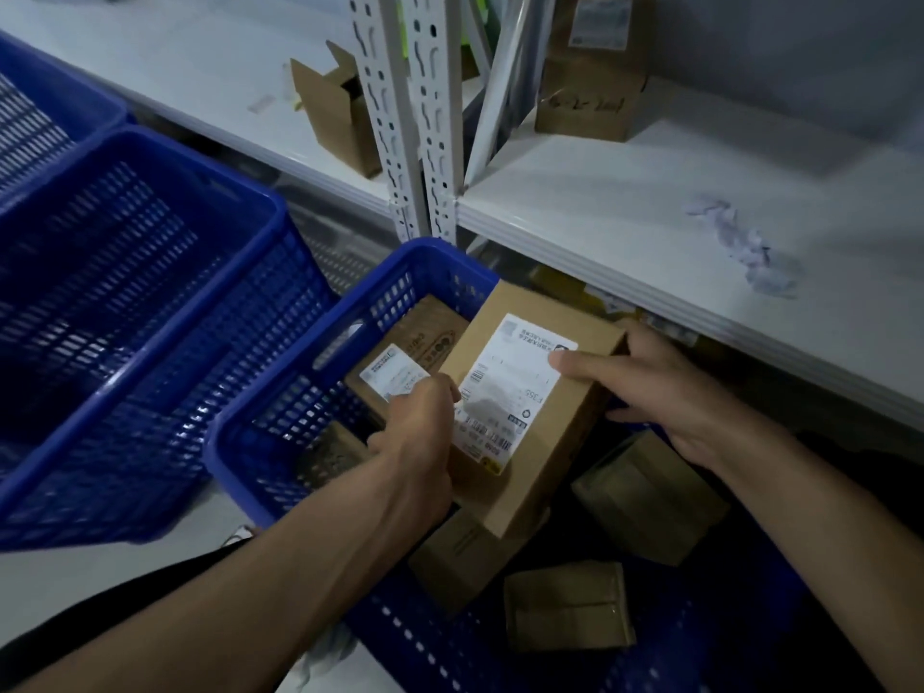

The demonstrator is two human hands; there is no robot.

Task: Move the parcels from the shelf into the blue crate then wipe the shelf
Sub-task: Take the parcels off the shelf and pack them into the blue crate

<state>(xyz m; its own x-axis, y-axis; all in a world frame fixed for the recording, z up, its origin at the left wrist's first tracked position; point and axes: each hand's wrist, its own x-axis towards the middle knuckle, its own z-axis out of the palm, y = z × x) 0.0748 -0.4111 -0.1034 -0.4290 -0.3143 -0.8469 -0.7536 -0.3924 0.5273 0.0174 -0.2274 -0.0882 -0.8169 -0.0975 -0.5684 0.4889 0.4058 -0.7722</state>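
A brown cardboard parcel [560, 442] with a white shipping label sits tilted over the blue crate [280, 407]. My left hand [420, 432] grips its near left edge. My right hand [670, 392] holds its far right side, thumb across the label. Several other brown parcels lie inside the crate, one with a label [400, 377] to the left and one at the lower right [650, 497]. The white shelf [600, 207] stands behind the crate, with a crumpled white cloth [745, 247] on it.
Two more blue crates [125, 312] stand to the left. A taped brown box [590, 77] stands at the back of the right shelf. An open carton [340, 112] sits on the left shelf beside the white perforated uprights [405, 117]. Parcels show under the shelf.
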